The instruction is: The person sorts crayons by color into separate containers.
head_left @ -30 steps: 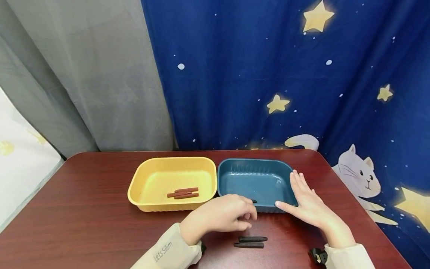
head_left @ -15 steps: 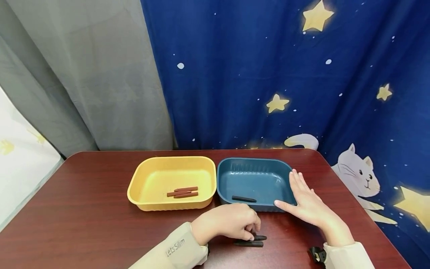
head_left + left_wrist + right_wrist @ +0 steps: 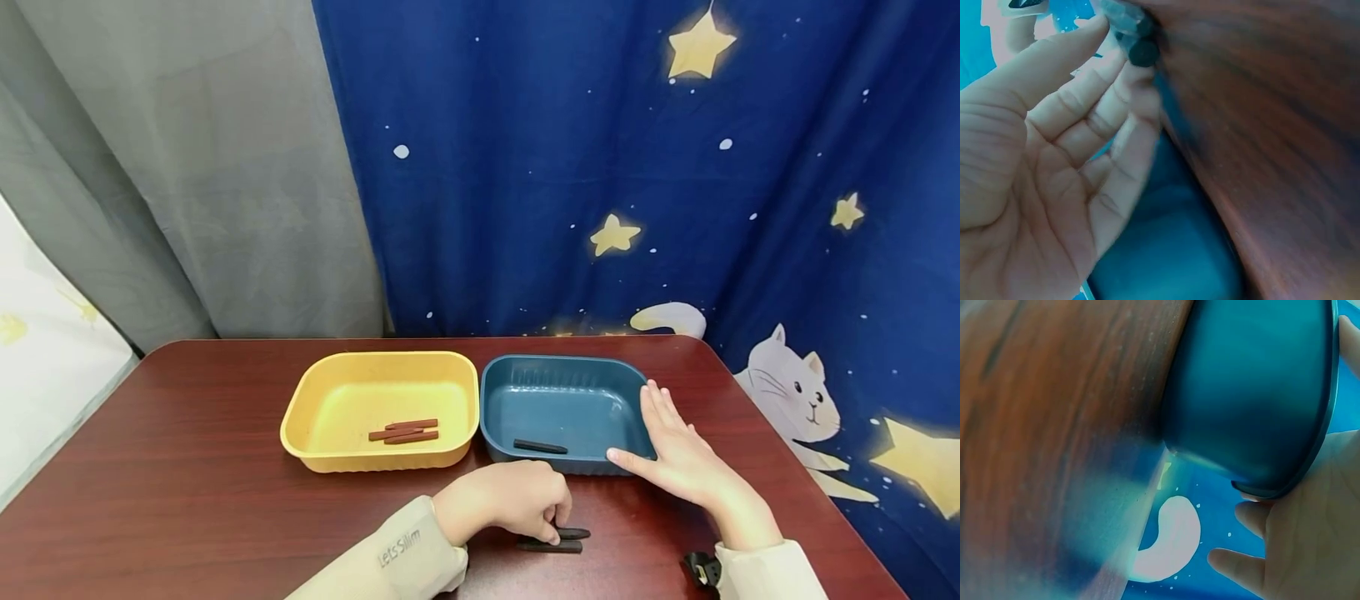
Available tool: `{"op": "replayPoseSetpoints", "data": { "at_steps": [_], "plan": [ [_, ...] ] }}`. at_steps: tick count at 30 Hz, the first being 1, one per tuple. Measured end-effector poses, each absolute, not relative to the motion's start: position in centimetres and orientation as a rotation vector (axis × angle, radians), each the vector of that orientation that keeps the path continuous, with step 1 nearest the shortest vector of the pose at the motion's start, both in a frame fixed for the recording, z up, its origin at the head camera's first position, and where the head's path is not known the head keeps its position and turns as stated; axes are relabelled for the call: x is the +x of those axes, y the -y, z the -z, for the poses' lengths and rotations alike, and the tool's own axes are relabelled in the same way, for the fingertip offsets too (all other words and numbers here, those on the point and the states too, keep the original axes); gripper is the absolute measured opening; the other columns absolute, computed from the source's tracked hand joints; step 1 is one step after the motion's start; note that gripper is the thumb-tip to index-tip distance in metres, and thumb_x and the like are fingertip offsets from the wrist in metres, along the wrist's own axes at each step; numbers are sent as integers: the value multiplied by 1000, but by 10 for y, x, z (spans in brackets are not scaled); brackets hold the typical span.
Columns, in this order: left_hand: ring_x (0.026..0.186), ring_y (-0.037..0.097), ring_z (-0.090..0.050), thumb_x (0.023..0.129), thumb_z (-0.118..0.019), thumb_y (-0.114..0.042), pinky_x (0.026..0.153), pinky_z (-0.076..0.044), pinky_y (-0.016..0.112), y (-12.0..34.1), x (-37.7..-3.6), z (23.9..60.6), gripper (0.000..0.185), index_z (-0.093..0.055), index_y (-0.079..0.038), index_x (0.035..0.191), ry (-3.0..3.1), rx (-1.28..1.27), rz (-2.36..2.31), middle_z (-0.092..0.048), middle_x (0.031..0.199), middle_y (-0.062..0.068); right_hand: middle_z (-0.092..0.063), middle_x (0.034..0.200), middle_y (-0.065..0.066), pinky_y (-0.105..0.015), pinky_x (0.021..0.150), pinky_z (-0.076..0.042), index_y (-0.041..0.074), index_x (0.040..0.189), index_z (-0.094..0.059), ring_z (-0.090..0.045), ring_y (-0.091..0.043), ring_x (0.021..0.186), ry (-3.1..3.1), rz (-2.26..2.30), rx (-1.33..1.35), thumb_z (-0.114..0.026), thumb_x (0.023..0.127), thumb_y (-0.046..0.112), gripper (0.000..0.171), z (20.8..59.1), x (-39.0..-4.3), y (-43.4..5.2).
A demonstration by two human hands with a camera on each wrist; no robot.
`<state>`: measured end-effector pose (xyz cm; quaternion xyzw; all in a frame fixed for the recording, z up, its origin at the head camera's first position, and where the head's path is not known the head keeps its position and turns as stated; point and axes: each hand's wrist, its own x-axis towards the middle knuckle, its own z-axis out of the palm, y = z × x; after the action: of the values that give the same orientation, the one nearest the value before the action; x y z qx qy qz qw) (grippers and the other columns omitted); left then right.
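The left hand [image 3: 510, 500] is curling its fingers down onto the farther of two short black crayon-like sticks [image 3: 573, 533], pinching its left end; both sticks are lying left-to-right on the near table edge. The right hand [image 3: 675, 450], fingers straight, is pressing against the dark blue plastic tray [image 3: 558, 375].

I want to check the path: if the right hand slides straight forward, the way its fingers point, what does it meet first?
Probably nothing: the right hand lies along the blue tray's right wall, fingers pointing to the table's far edge; then the curtain.
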<state>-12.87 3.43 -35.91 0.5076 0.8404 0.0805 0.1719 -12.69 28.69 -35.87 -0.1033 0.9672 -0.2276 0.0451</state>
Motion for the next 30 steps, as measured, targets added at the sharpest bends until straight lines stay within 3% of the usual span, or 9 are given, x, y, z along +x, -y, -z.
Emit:
{"op": "replayPoseSetpoints", "data": {
  "at_steps": [9,30],
  "plan": [
    [65,-10,-53,85,-79,-21,62,-43,5,-32,-132,360,14,-68,-20,77,-2339,1345,-322,-63,69,-17,-2,165,-27,-80,107,-13,-7,157,-6,-3,-49,151,-2941,699,-322,-63,88,62,113,356,-128,-285],
    [63,-9,-51,86,-75,-15,61,-41,5,-28,-129,341,11,-68,-20,79,-2345,1495,-366,-58,68,-17,0,165,-27,-81,107,-12,-7,157,-4,0,-48,152,-2940,700,-316,-64,87,61,114,357,-127,-286]
  ]
}}
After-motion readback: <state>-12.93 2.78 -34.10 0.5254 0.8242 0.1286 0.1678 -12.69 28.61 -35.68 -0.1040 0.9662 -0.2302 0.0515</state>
